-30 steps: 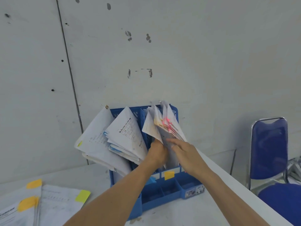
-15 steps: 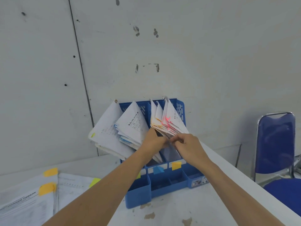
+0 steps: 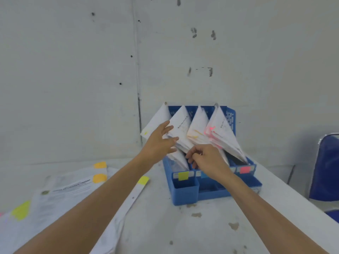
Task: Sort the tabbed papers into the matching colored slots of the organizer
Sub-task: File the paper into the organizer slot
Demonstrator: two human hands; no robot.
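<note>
Blue plastic desk organizer (image 3: 185, 194), four upright slots behind a row of small front trays, standing on the pale, scuffed worktop (image 3: 165, 228) against the grey-white wall (image 3: 73, 70). Labels on the organizer's front: yellow label (image 3: 183, 176) at its left end; blue label (image 3: 203, 175) next, partly hidden by the right wrist; pink label (image 3: 245, 169) at its right end; the third label is hidden. Contents: four bundles of white tabbed papers, each leaning corner-up in its own slot. They are a yellow-tabbed bundle (image 3: 156, 121) in the leftmost slot, a second bundle (image 3: 180, 123) whose tab colour cannot be made out, an orange-tabbed bundle (image 3: 199, 125) third, and a pink-tabbed bundle (image 3: 222, 131) in the rightmost slot. Left hand (image 3: 159, 143): over the organizer's left end, fingers (image 3: 167, 125) straight and spread, laid against the faces of the first and second bundles, gripping nothing. Right hand (image 3: 207, 160): in front of the organizer's middle slots, fingers (image 3: 191, 155) curled at the foot of the second and third bundles; whether they pinch a sheet cannot be told. Left of the organizer, on the worktop: loose stack of white printed sheets (image 3: 69, 189) with yellow and orange tabs along the edges. Right of the organizer, beyond the worktop edge: blue padded chair (image 3: 326, 167) with a metal frame.
</note>
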